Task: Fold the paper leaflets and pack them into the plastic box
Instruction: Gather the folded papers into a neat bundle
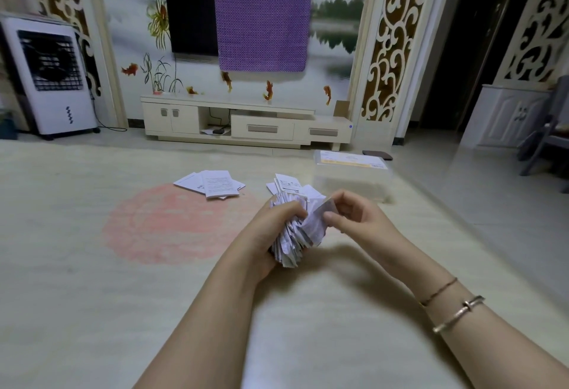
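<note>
**A:** ok so starting far left, what's lying around?

**B:** white boxy air cooler with a black grille (pixel 50 76) against the wall. On the pale floor mat with the faded pink circle (pixel 172 225) there's a fanned pile of flat white printed paper leaflets (pixel 212 187), well apart from the hands.

**A:** and the hands?

**B:** left hand (pixel 271 234) has its fingers curled tight around a thick bundle of folded white leaflets (pixel 295 241), held up off the mat. Right hand (pixel 354 219) pinches one leaflet at the top edge of that bundle between thumb and fingers. Two thin bracelets (pixel 452 308) on that wrist.

**A:** the box?

**B:** clear plastic box with a yellow-and-white label on top (pixel 354 173), on the mat beyond the right hand. Another small heap of white leaflets (pixel 288 187) sits just behind the bundle, left of the box. Can't tell what's inside the box.
</note>
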A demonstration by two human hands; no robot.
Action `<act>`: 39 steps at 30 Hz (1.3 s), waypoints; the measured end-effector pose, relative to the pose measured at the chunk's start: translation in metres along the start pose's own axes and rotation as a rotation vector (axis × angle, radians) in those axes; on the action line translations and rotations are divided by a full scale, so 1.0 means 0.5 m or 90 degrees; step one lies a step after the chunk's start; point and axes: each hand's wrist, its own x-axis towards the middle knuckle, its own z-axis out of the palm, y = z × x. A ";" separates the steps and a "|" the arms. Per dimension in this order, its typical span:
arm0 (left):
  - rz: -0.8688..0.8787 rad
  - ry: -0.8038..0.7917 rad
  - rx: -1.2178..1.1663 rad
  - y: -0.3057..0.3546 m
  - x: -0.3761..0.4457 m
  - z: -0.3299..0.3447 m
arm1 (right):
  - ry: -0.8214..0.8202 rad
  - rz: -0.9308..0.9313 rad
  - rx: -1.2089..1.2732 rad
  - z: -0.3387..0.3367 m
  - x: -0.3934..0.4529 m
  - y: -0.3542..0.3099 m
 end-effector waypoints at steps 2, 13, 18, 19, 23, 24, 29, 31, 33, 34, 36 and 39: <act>-0.002 -0.036 -0.034 0.004 -0.005 0.001 | -0.004 -0.011 -0.023 0.019 0.001 -0.005; -0.016 0.007 -0.062 0.020 -0.011 -0.013 | 0.128 -0.015 -0.147 0.019 0.054 0.020; -0.052 0.106 -0.093 0.028 0.000 -0.050 | 0.046 0.082 -0.418 -0.018 0.109 0.068; -0.060 0.117 -0.104 0.029 0.001 -0.057 | 0.031 0.113 -0.445 -0.020 0.119 0.078; -0.072 0.142 -0.130 0.032 0.004 -0.076 | 0.008 0.174 -0.426 -0.015 0.137 0.073; -0.072 0.148 -0.130 0.032 0.005 -0.076 | 0.014 0.173 -0.352 -0.016 0.133 0.059; -0.071 0.153 -0.149 0.029 0.009 -0.070 | 0.107 0.102 0.017 -0.022 0.117 0.002; -0.072 0.126 -0.162 0.030 0.005 -0.066 | 0.086 0.081 0.078 0.000 0.116 -0.002; -0.066 0.084 -0.171 0.030 0.000 -0.062 | 0.041 0.067 0.098 0.034 0.113 -0.002; -0.061 0.065 -0.172 0.030 -0.002 -0.061 | 0.022 0.060 0.103 0.050 0.112 -0.001; -0.049 0.036 -0.170 0.027 -0.003 -0.061 | 0.003 0.047 0.108 0.068 0.115 0.010; -0.024 0.018 -0.156 0.023 0.002 -0.066 | 0.002 0.041 0.126 0.073 0.116 0.018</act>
